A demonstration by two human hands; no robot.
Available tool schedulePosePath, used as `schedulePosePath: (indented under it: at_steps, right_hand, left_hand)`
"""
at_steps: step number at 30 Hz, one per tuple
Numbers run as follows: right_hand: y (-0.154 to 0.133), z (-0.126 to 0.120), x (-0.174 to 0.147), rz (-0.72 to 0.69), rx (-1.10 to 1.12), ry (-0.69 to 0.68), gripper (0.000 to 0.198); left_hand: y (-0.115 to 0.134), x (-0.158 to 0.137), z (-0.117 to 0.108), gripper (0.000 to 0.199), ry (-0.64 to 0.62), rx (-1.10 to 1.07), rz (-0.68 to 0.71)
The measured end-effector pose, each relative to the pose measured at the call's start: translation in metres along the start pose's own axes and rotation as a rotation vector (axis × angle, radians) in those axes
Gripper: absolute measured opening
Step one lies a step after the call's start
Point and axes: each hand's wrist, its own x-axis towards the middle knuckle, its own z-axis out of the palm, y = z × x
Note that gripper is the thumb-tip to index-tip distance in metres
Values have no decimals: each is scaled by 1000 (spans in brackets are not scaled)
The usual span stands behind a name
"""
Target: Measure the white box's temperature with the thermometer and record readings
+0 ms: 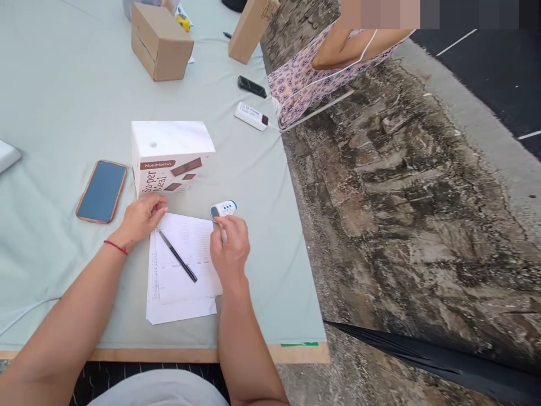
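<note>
At the centre of the frame, the right hand (230,248) touches the near end of a small white-and-blue device (227,208) with thumb and forefinger; whether those fingers are clamped on it I cannot tell. Left of it, the left hand (142,219) has curled fingers by the top corner of the printed papers (181,296), just below the white box (173,138); their grip is unclear. A black pen (180,259) lies slanted across the papers on the desk (270,282).

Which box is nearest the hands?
The white box printed "Su-per Meal", just beyond the left hand; the squat brown box and tall brown one stand farther back.
</note>
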Motion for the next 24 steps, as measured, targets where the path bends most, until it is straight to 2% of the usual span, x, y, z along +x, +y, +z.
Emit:
schedulePosePath:
  at_steps: [2,3,8,10,13,15,17,21,24]
  right_hand:
    - [-6,-4,3,-9,58,26,22]
    - [-9,-6,3,-5,112,-21,20]
    - [-20,-2,-8,-46,350,-557,16]
    - [-26,5,-17,-88,336,-694,15]
    - [-33,13,-24,-99,258,-813,11]
    - [-32,12,-23,-62,278,-826,25]
    - [-28,10,-18,-4,425,-776,33]
    - [-20,10,-12,127,825,-565,31]
    - [-24,19,-19,223,886,-462,33]
  left_hand:
    - [-4,1,-1,29,-47,65,-6]
    - [-6,2,-1,26,-73,84,-12]
    - [-7,5,-3,21,-107,68,-44]
    - [-5,5,-3,22,-103,51,-52]
    - [-4,4,-4,22,-108,37,-76]
    - [-3,5,-6,21,-128,36,-93]
    - [-2,6,-9,22,-172,29,-101]
    - [-1,10,-15,32,-267,35,-81]
    - [0,10,-16,38,-306,81,-52]
